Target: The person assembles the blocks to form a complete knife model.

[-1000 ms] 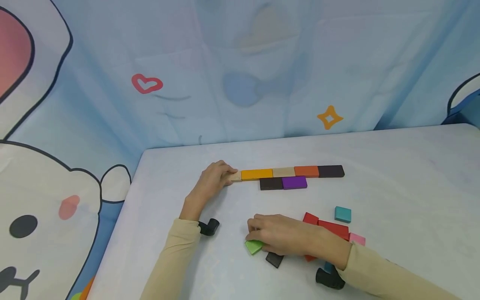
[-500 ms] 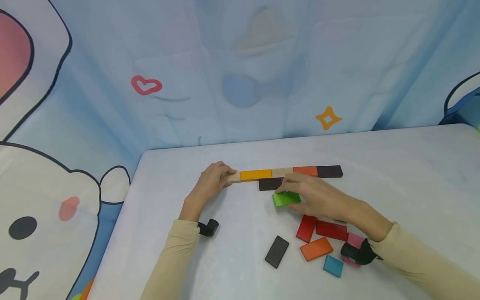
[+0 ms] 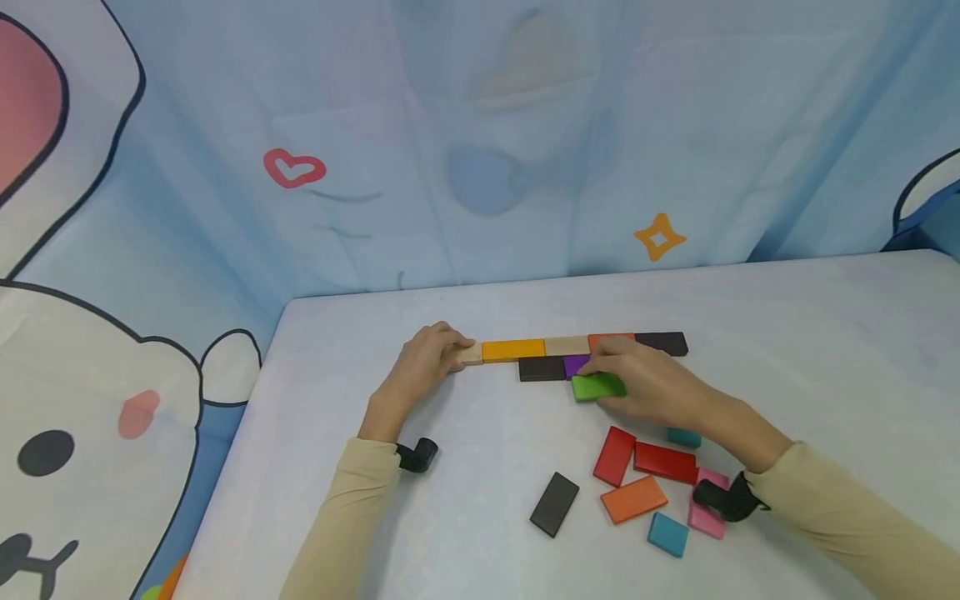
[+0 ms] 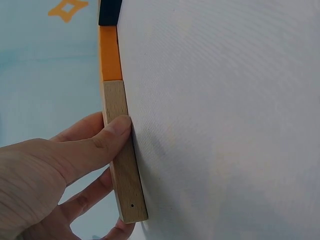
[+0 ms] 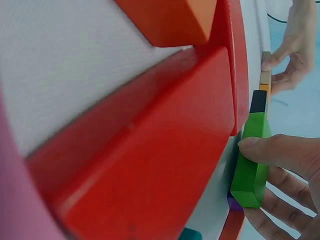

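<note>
- The right hand [image 3: 651, 382] holds the green block [image 3: 597, 387]; in the right wrist view we see its thumb on one face.
- The left hand [image 3: 422, 364] pinches the plain wooden block [image 3: 471, 354] at the left end of the back row, thumb in front.
- We find the green block just in front of the purple block [image 3: 576, 367], partly hiding it; whether they touch, we cannot tell.
- Left of the purple one, against it, lies a dark block [image 3: 542, 369].
- Rightward from the plain wooden block we count a yellow block [image 3: 513, 351], a second wooden block [image 3: 567, 345], a half-hidden orange block [image 3: 600, 342] and a black block [image 3: 663, 342], end to end.
- Nearer us lie two loose red blocks [image 3: 615, 456], a loose orange block [image 3: 633, 500], a loose black block [image 3: 554, 504], two teal blocks [image 3: 667, 534] and two pink blocks [image 3: 705, 522], the pink partly covered by a wrist camera [image 3: 733, 500].
- All rest around the hands on the white tabletop [image 3: 450, 525], before a blue curtain [image 3: 480, 242].
</note>
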Motion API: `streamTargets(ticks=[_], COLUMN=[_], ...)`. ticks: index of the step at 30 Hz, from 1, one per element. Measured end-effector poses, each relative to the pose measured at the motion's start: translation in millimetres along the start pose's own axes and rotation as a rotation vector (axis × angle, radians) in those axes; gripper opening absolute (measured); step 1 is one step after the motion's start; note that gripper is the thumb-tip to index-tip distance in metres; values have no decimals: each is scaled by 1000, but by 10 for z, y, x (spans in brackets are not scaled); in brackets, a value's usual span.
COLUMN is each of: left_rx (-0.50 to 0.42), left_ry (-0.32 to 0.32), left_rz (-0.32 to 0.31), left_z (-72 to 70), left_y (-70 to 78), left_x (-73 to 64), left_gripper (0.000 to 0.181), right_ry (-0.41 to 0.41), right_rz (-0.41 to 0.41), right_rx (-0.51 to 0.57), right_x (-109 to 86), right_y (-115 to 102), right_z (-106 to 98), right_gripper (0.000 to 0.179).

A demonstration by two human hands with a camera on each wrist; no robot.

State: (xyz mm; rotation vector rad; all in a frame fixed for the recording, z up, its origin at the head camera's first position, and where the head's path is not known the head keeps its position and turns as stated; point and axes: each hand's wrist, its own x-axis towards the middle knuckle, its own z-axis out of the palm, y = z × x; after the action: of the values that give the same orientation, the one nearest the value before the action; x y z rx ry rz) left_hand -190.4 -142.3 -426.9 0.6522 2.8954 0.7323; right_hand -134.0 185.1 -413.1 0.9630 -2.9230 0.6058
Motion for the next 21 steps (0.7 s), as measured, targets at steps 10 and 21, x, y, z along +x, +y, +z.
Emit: streamTargets(ticks=[10,21], left_rx=[0,-9], left_ry=[-1,7], left_rz=[-3,8], left_z=[7,5], left_y=[-10,-17], left_x=[-7,-9], left_gripper=[34,33], right_ry=[37,42], right_rz=[-24,-19], right_rx=[-30,-57], right_x=[6,14], right_y=[-22,-49], right_z=[52,80], right_gripper=[39,40])
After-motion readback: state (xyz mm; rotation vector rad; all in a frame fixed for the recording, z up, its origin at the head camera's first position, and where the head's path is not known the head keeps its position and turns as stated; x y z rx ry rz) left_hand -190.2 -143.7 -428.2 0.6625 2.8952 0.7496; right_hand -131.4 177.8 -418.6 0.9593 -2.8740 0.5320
